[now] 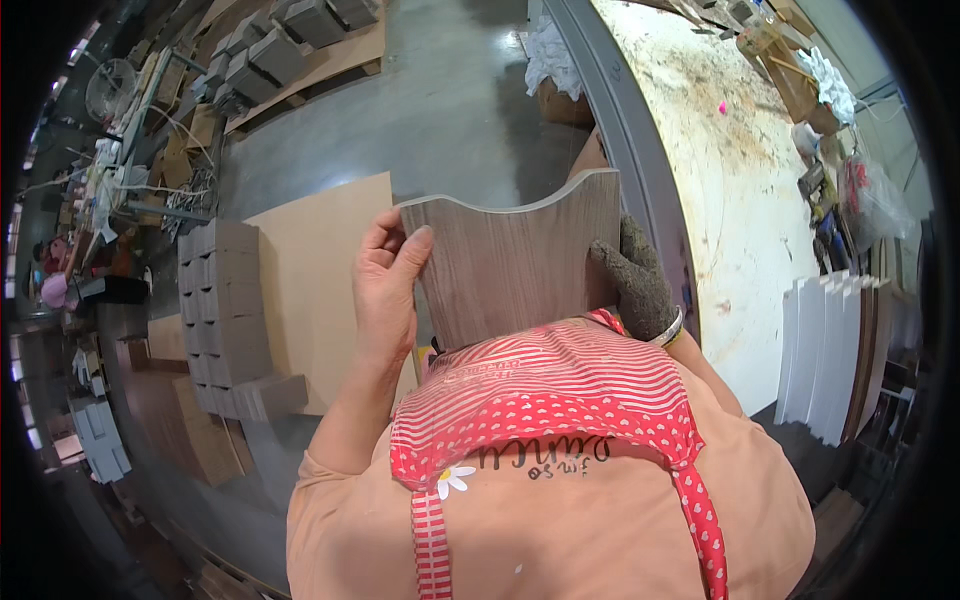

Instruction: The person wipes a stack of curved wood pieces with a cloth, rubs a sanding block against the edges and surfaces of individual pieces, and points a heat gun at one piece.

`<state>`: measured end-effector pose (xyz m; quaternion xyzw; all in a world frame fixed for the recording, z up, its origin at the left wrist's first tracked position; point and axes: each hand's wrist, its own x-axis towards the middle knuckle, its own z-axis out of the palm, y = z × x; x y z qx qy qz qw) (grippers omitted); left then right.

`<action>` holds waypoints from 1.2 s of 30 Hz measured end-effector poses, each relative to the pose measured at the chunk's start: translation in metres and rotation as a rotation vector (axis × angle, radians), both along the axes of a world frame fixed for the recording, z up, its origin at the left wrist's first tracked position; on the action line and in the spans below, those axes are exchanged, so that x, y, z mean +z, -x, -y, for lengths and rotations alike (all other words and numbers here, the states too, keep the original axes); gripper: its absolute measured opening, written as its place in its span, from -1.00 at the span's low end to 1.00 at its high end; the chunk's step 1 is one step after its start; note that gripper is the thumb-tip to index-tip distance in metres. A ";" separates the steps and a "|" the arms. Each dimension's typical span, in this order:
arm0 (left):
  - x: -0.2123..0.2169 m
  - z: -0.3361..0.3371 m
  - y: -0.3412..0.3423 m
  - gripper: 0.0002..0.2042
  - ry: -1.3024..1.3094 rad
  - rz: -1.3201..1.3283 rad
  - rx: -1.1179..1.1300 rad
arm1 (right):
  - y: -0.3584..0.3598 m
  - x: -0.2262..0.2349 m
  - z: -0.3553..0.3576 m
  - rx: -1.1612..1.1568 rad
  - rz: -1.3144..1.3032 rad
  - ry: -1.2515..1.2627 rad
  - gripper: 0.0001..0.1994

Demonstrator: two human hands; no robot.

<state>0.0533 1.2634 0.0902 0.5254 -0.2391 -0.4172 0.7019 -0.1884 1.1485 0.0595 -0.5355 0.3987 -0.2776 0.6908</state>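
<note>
Between my hands is a brown wood-grain panel (pixel 515 265) with a wavy, scooped far edge. My bare left hand (pixel 388 275) grips its left side near the far corner, thumb on the face. On the opposite side, my right hand (pixel 642 280), in a dark, worn glove, closes on the panel's edge with the thumb over the face. The panel's near end reaches my red and white apron (pixel 540 370), which hides that edge.
To the right stands a stained white worktable (pixel 745 180) with a grey metal edge. White panels (pixel 825 350) lean beside it. On the left, stacked grey-brown pieces (pixel 222 310) stand on a tan board (pixel 330 270). A pallet (pixel 310 75) with grey stacks lies at the far left.
</note>
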 end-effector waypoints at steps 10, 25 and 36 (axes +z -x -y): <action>-0.001 0.178 -0.096 -0.72 0.155 0.087 -0.039 | -0.079 0.017 0.172 -0.040 0.122 0.268 -0.55; 0.014 0.460 -0.274 -0.60 0.731 1.413 -0.215 | -0.192 0.061 0.389 -0.378 -0.605 1.451 -0.57; 0.011 0.636 -0.285 -0.64 0.727 1.334 -0.262 | -0.200 0.051 0.539 -0.482 -0.566 1.241 -0.54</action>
